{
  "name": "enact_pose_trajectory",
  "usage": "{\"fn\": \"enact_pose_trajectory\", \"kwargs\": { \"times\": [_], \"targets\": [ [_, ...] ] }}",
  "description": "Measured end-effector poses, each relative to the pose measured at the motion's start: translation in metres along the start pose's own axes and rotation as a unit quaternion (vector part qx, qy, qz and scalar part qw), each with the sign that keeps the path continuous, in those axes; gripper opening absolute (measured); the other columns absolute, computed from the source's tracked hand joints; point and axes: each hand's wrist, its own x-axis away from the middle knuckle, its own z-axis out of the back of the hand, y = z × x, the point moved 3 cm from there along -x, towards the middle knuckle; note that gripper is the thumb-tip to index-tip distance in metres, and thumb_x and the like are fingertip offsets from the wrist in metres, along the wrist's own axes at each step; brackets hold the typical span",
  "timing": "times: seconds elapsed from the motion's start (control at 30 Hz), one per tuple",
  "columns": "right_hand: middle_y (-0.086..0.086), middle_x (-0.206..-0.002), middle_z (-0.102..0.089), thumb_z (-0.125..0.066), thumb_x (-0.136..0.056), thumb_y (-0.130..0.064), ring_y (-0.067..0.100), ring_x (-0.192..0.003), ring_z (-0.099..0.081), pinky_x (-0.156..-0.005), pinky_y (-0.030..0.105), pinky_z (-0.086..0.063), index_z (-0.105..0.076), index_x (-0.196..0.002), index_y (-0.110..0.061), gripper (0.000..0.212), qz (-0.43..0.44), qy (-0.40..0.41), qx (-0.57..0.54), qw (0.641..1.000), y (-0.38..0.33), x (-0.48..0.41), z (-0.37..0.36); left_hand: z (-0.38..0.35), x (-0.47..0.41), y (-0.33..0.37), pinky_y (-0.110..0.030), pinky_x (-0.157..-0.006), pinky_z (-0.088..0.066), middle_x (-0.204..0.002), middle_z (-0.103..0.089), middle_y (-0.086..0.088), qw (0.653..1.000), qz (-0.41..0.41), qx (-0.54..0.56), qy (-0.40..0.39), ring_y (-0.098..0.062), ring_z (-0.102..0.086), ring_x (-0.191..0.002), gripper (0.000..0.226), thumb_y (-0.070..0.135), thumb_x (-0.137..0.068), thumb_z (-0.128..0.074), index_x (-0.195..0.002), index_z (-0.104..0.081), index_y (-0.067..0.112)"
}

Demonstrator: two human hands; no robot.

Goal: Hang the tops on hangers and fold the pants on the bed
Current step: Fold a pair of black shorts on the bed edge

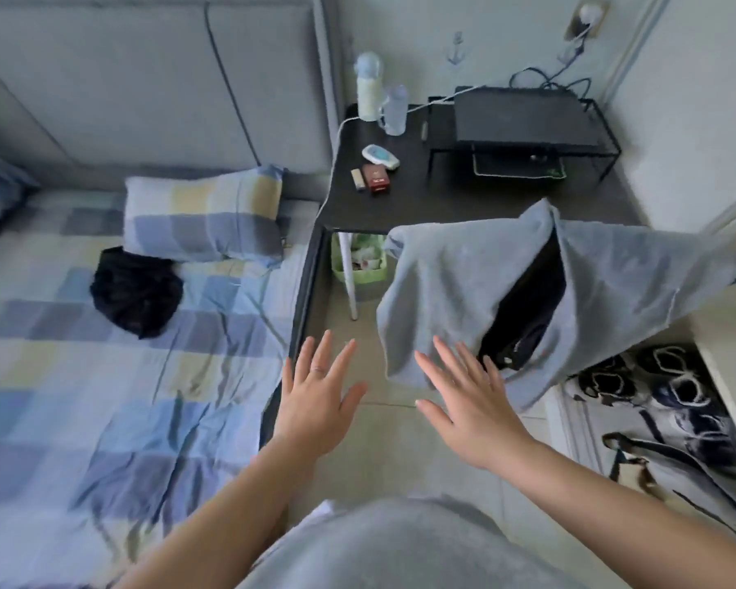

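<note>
Left hand (315, 401) and right hand (470, 403) spread empty over the floor (383, 444) along the right edge of the bed (102, 376). A grey top (442, 282) drapes a chair (532, 299), right; a black garment (136, 291) lies by the pillow (204, 218).

A home bedroom: a bed (81, 397) with checked sheet and pillow (204, 214), a bedside bench (421, 206) (bottles and small items on it), shoes (663, 388) on the floor.

L hand (315, 401) & R hand (468, 401) both flat, fingers spread, holding nothing, over floor (393, 444) beside bed (81, 418). R fingertips overlap grey top (442, 282) at its lower hem; contact unclear. Black garment (136, 291) lies bunched on bed, touching pillow (204, 214) at its front corner.
</note>
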Motion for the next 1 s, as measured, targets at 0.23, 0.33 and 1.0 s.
{"fn": "enact_pose_trajectory", "kwargs": {
  "times": [0.23, 0.33, 1.0],
  "targets": [
    [-0.011, -0.167, 0.014, -0.026, -0.101, -0.060, 0.018, -0.154, 0.014, -0.121, 0.050, 0.003, -0.001, -0.158, -0.043, 0.064, 0.111, -0.019, 0.021, 0.993, -0.161, -0.054, -0.048, 0.037, 0.096, -0.173, -0.052, -0.124, 0.003, -0.169, 0.000, 0.004, 0.993, 0.116, 0.000, 0.036, -0.022, 0.011, -0.155, 0.065, 0.068, -0.098, -0.020, -0.158, -0.009, 0.046],
    [-0.012, -0.167, 0.015, -0.026, -0.101, -0.061, 0.017, -0.154, 0.015, -0.123, 0.052, 0.002, -0.001, -0.158, -0.043, 0.064, 0.143, -0.033, 0.028, 0.989, -0.223, -0.073, -0.064, 0.045, 0.130, -0.227, -0.051, -0.123, 0.005, -0.169, 0.006, 0.007, 0.985, 0.165, 0.002, 0.044, -0.021, 0.014, -0.154, 0.065, 0.068, -0.098, -0.020, -0.157, -0.004, 0.047],
    [-0.012, -0.167, 0.015, -0.026, -0.103, -0.059, 0.014, -0.153, 0.015, -0.122, 0.050, 0.005, 0.002, -0.159, -0.042, 0.064, 0.317, -0.148, 0.073, 0.934, -0.431, -0.298, -0.088, 0.092, 0.102, -0.403, -0.049, -0.124, 0.005, -0.169, 0.004, 0.003, 0.901, 0.409, 0.106, 0.099, -0.021, 0.015, -0.154, 0.064, 0.065, -0.100, -0.024, -0.158, -0.007, 0.044]
  ]
}}
